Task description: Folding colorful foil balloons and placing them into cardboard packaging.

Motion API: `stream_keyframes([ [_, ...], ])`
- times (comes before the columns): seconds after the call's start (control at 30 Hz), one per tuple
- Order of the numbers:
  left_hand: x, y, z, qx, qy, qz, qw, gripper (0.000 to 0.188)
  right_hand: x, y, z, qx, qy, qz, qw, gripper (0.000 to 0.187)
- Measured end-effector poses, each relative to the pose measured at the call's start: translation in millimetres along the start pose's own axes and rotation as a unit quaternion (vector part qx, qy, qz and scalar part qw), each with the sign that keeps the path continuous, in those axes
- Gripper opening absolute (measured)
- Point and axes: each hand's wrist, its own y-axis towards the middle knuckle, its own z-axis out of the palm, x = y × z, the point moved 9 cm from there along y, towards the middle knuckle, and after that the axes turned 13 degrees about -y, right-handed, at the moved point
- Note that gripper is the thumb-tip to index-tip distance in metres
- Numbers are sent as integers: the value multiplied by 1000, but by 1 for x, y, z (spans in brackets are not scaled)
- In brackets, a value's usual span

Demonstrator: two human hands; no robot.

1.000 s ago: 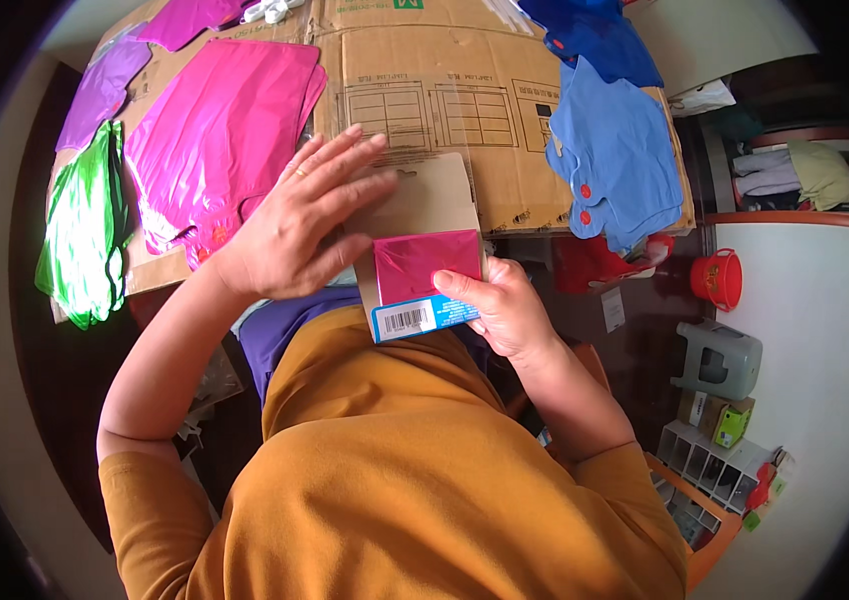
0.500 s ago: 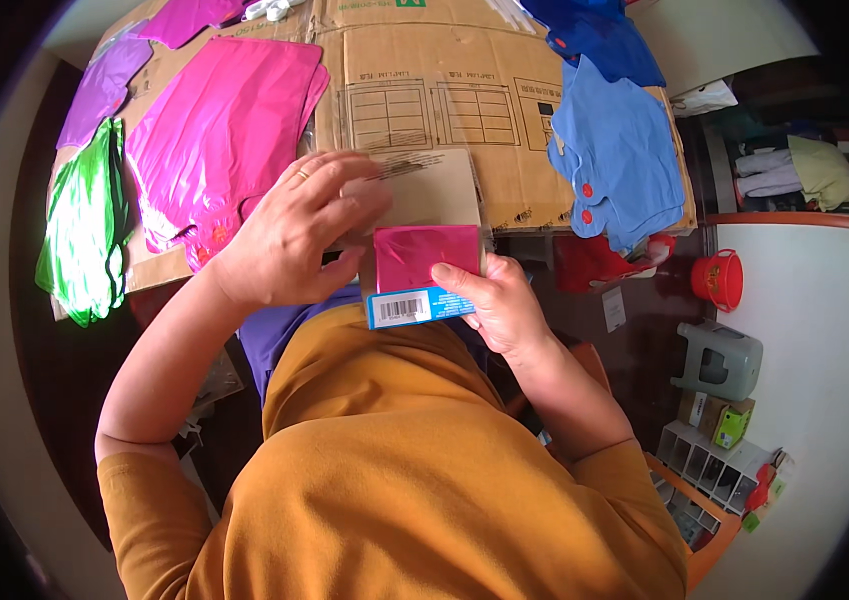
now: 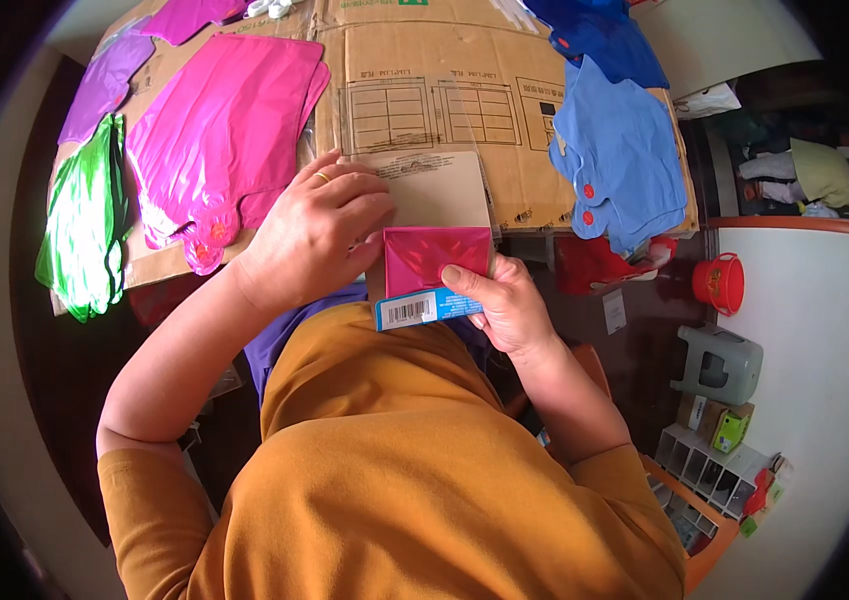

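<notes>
A pink folded packet (image 3: 435, 258) sits flat on a card (image 3: 438, 188), held before the person at the near edge of the cardboard (image 3: 517, 185).
The right hand (image 3: 507, 300) is closed on the card, its thumb over the packet's corner beside the blue strip (image 3: 453, 303) at the bottom; the left hand (image 3: 320, 232), fingers loosely curled, is at the card's left edge, and whether it pinches anything cannot be told. The work looks partway along: the packet is folded and placed, but the card is not yet set down. Clear film (image 3: 460, 118) seems to reach past the card's top; whether it encloses the card or is sealed does not show. Pink pieces (image 3: 225, 130) lie left, light-blue pieces (image 3: 617, 150) right.
</notes>
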Motion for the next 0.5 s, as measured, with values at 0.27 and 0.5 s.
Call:
stream_keyframes([
  [0.27, -10, 4, 15, 81, 103, 17, 991, 24, 1, -2, 6, -1, 2, -52, 999, 17],
  [0.5, -7, 5, 10, 23, 72, 30, 997, 21, -7, -3, 3, -32, 11, -26, 999, 19],
])
